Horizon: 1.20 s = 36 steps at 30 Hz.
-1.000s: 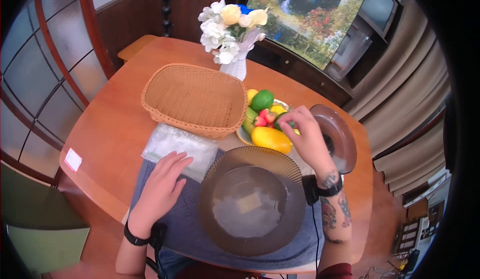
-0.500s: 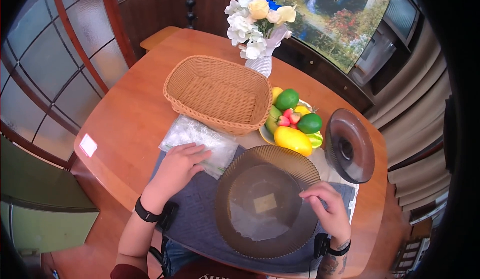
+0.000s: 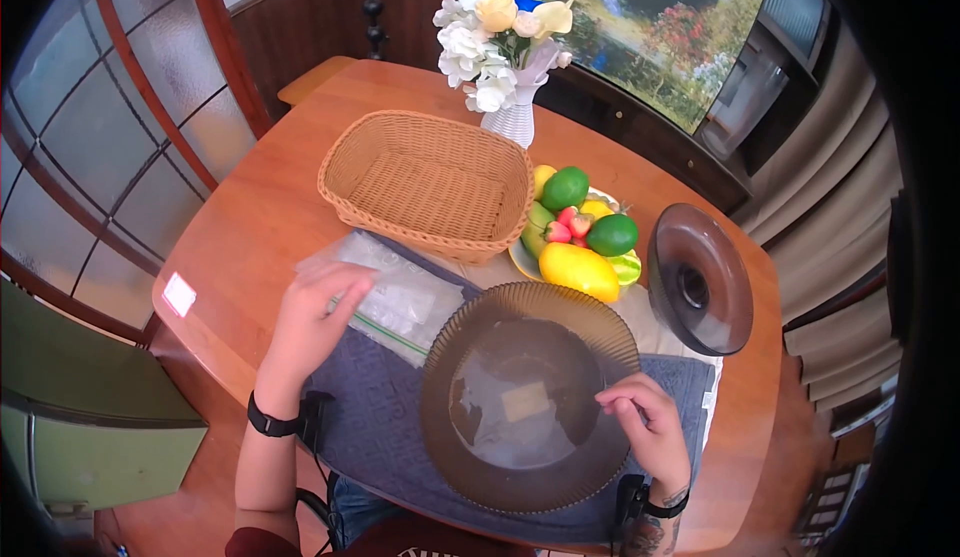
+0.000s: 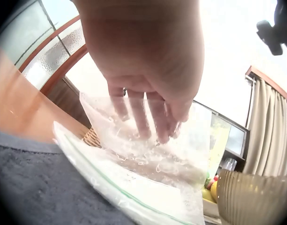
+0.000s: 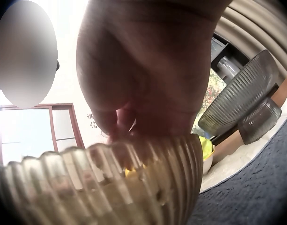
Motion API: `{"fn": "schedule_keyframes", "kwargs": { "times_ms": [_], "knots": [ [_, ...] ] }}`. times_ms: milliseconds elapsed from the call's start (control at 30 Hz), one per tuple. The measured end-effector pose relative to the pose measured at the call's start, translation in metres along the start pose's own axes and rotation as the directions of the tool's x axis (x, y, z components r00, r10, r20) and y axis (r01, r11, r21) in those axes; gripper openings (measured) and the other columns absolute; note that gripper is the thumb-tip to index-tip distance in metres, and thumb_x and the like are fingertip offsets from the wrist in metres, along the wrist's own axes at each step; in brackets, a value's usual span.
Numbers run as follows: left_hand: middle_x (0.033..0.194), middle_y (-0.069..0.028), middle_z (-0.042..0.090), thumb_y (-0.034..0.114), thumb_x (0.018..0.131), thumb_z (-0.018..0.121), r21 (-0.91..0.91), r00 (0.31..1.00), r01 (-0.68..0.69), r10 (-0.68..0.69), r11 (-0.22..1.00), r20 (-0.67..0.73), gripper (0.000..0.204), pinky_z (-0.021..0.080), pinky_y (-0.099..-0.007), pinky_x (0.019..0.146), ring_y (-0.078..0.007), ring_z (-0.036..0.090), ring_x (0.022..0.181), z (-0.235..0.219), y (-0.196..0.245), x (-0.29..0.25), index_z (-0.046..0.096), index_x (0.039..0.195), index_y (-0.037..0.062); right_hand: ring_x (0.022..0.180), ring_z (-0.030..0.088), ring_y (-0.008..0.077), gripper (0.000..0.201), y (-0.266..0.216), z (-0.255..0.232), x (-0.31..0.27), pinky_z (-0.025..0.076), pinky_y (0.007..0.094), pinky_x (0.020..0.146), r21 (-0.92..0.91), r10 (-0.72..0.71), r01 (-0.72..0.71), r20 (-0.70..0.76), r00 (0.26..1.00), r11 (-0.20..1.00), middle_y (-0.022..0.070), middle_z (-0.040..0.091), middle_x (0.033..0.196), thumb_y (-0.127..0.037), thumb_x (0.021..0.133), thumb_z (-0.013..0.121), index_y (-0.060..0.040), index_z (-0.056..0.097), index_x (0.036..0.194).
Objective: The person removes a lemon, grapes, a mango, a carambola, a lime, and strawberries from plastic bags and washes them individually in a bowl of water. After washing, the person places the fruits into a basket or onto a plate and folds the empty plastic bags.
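Note:
A clear plastic zip bag (image 3: 400, 302) with a green seal line lies partly on the blue towel, its left end raised. My left hand (image 3: 318, 312) pinches that raised end; through the film, the left wrist view shows several fingers (image 4: 157, 119) behind it. A large ribbed, smoky glass bowl (image 3: 500, 407) sits on the towel before me, a pale label at its bottom. Over its right rim hangs my right hand (image 3: 652, 427), fingers loosely curled and nothing visible in them. The ribbed wall (image 5: 110, 183) hides the fingertips in the right wrist view.
Behind the zip bag stands a wicker basket (image 3: 425, 192). A plate of fruit, with a yellow mango (image 3: 580, 272) and green limes (image 3: 613, 234), is beyond the bowl. To its right a second glass bowl (image 3: 705, 277) leans over. A white vase (image 3: 510, 122) of flowers stands farther back.
My right hand has come from above the fruit down to the bowl's right rim. The left hand, earlier resting over the zip bag, has moved left and lifted the bag's end.

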<state>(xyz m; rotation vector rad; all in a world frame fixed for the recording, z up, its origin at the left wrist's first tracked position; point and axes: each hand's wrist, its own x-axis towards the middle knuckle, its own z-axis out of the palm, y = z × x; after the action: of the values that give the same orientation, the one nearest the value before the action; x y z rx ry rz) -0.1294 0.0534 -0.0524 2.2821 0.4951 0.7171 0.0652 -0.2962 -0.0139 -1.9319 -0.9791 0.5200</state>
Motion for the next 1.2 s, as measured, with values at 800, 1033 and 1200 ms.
{"fn": "schedule_keyframes", "kwargs": {
  "times_ms": [800,1033,1200],
  "knots": [
    [0.077,0.0031,0.058,0.022,0.102,0.057,-0.247,0.756,-0.106,-0.084,0.963,-0.649,0.026,0.038,-0.0199,0.068,-0.0047,0.051,0.074,-0.04,0.155,0.018,0.068,0.099,-0.0015,0.124,0.051,0.0221,0.077,-0.084,-0.008,0.028,0.043,0.0346,0.102,0.167,-0.162,0.124,0.235,0.958,0.978,0.0146,0.049,0.143,-0.014,0.088,0.073,-0.002,0.03,0.15],
    [0.074,0.0004,0.061,0.02,0.103,0.055,-0.498,0.868,-0.013,-0.237,0.867,-0.436,0.026,0.042,-0.0188,0.062,-0.0058,0.055,0.065,-0.024,0.151,0.036,0.067,0.099,-0.0016,0.121,0.055,0.0229,0.055,-0.062,-0.014,0.017,0.044,0.0366,0.1,0.429,-0.253,0.159,0.172,0.952,0.889,0.0145,0.058,0.133,-0.019,0.089,0.072,0.0015,0.049,0.135],
    [0.08,-0.0119,0.071,0.023,0.104,0.051,-0.648,0.937,-0.002,-0.225,0.762,-0.266,0.031,0.055,-0.0266,0.062,-0.0165,0.069,0.068,-0.012,0.147,0.045,0.065,0.106,-0.0051,0.114,0.06,0.0214,0.043,-0.069,-0.008,0.033,0.044,0.0335,0.098,0.468,-0.25,0.159,0.139,0.958,0.869,0.0119,0.065,0.121,-0.021,0.093,0.069,0.0014,0.056,0.127]
  ]
}}
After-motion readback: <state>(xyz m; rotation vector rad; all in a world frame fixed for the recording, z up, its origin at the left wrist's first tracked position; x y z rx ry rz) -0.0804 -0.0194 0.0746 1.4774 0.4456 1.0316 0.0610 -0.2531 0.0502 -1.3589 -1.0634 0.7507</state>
